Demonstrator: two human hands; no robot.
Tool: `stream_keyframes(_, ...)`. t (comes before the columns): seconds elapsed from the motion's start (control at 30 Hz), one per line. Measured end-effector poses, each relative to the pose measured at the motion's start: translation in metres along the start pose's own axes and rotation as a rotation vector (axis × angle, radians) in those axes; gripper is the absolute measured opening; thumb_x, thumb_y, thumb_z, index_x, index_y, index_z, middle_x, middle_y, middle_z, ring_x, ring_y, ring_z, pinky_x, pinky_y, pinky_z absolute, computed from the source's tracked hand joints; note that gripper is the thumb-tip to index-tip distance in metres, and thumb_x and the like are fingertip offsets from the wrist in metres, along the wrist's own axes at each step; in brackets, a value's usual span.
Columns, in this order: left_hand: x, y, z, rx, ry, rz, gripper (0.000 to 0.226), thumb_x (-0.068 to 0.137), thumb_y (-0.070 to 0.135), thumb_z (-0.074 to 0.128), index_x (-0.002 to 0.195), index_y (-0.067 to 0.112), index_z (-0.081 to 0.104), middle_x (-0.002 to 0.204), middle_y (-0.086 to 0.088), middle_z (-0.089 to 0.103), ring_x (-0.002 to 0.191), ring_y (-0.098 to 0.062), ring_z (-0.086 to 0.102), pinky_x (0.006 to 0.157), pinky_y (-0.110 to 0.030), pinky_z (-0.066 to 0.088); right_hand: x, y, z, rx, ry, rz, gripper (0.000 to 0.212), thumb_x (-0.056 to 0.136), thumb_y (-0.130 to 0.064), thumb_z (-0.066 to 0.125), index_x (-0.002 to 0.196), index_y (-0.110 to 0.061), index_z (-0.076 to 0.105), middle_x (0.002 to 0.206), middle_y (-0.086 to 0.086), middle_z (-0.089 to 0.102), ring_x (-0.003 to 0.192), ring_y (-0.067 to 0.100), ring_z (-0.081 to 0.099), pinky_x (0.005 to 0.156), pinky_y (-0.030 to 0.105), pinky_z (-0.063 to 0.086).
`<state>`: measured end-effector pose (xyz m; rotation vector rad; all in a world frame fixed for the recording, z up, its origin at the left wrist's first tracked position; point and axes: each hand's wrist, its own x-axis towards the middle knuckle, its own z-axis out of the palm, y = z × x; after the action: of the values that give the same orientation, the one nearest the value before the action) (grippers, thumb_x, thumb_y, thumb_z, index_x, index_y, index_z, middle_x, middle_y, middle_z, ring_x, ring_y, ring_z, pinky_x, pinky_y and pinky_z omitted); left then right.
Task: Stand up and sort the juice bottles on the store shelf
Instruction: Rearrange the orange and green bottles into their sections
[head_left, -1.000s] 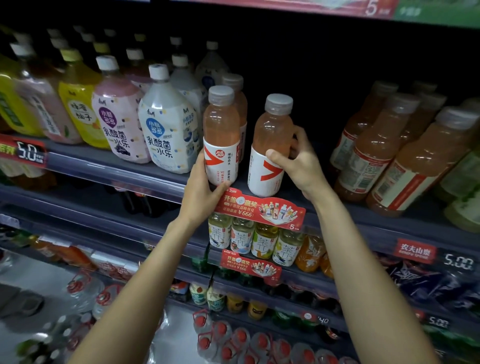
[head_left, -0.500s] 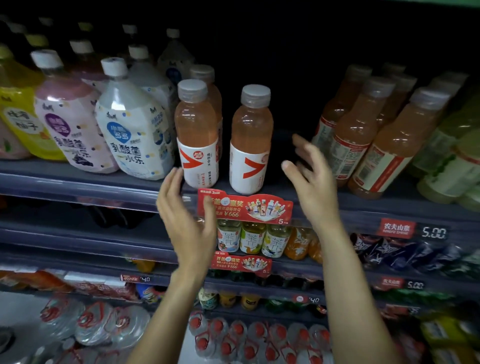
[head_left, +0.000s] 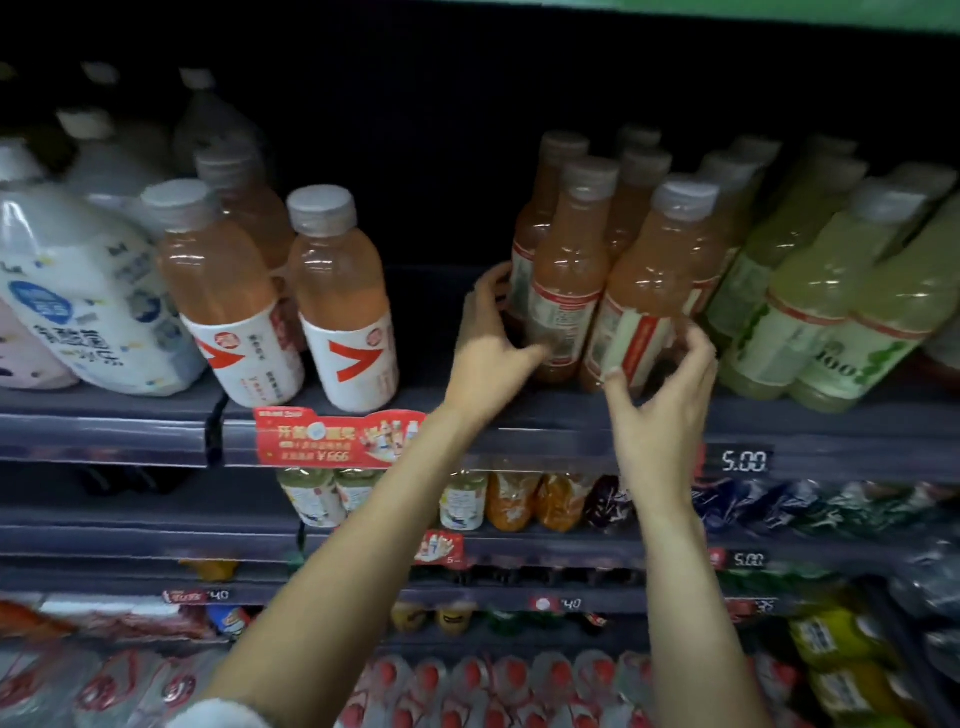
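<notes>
Both bare arms raised to the upper store shelf (head_left: 519, 431), reaching into a cluster of orange-pink juice bottles (head_left: 613, 260) with grey caps standing right of centre. Left hand (head_left: 488, 353) curled around the lower part of the front-left bottle (head_left: 569, 291) of that cluster, fingers (head_left: 493, 280) wrapped behind it and thumb across the front near its base: closed on it, as far as the blur allows. Right hand (head_left: 660, 410) cupped at the label of the front-right bottle (head_left: 649, 296), thumb (head_left: 615, 384) on the left edge of the label and fingertips (head_left: 698, 338) on the right side; seems to pinch the bottle, though motion blur hides whether the contact is firm. Both bottles upright or leaning slightly, bases on the shelf near its front edge, more of the same kind packed just behind. To the right, touching that group, pale green bottles (head_left: 810, 312) leaning leftward. Well apart to the left, across a bare gap of shelf, two pink bottles with white and red labels (head_left: 343, 312) standing side by side at the shelf edge, a third behind them, and beside these large white jugs (head_left: 88, 312) with blue print. Below the pair, a red promotional tag (head_left: 337, 439) clipped to the shelf front; further right, a price tag reading 5.00 (head_left: 744, 461). Lower shelves crowded with small bottles (head_left: 462, 501) and packets, all blurred.
</notes>
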<state>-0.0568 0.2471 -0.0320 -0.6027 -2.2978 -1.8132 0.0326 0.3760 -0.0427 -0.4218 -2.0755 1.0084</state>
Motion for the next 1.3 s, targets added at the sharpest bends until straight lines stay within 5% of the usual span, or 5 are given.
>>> stream_keyframes(0.17,0.010,-0.010,0.032,-0.024,0.009,-0.033,0.100,0.060,0.037,0.087,0.141,0.025,0.030,0.138,-0.002,0.047,0.125,-0.012,0.051,0.102,-0.042,0.046,0.021,0.015,-0.006,0.181,-0.121,-0.016,0.077,0.080,-0.036,0.071,0.139,-0.011,0.029,0.141,0.005,0.040,0.129,0.017,0.041,0.104,0.030,0.039)
stream_keyframes(0.43,-0.007,-0.004,0.009,0.055,0.015,-0.015,0.088,0.070,0.018,0.084,0.134,0.025,0.023,0.120,0.011,0.055,0.109,0.001,0.059,0.096,-0.022,0.048,0.045,0.040,-0.008,0.255,-0.158,-0.081,0.088,0.072,-0.034,0.080,0.141,-0.021,0.026,0.139,0.005,0.047,0.125,0.019,0.050,0.099,0.043,0.047)
stream_keyframes(0.77,-0.016,0.011,0.028,0.383,0.401,0.140,0.108,0.061,0.061,0.076,0.143,0.015,0.023,0.134,0.001,0.034,0.127,-0.020,0.043,0.104,-0.039,0.043,0.038,0.047,-0.011,0.239,-0.127,-0.186,0.058,0.086,-0.029,0.060,0.136,-0.010,0.037,0.133,0.008,0.046,0.119,0.010,0.042,0.097,0.023,0.038)
stream_keyframes(0.97,-0.023,0.005,-0.010,0.165,0.127,0.064,0.086,0.071,0.038,0.078,0.134,0.020,0.023,0.126,0.008,0.052,0.118,-0.002,0.054,0.101,-0.030,0.047,0.025,0.025,-0.015,0.208,0.070,-0.479,0.025,0.092,-0.010,0.055,0.115,-0.001,0.058,0.110,0.011,0.062,0.105,0.014,0.052,0.093,0.014,0.037)
stream_keyframes(1.3,-0.053,-0.007,-0.034,0.387,0.061,0.068,0.091,0.082,0.034,0.075,0.152,0.019,0.019,0.145,0.001,0.046,0.130,-0.010,0.047,0.104,-0.039,0.045,0.049,-0.018,0.044,0.441,-0.834,-0.217,0.075,0.088,-0.026,0.065,0.148,-0.024,0.020,0.145,0.000,0.042,0.129,0.012,0.045,0.103,0.027,0.043)
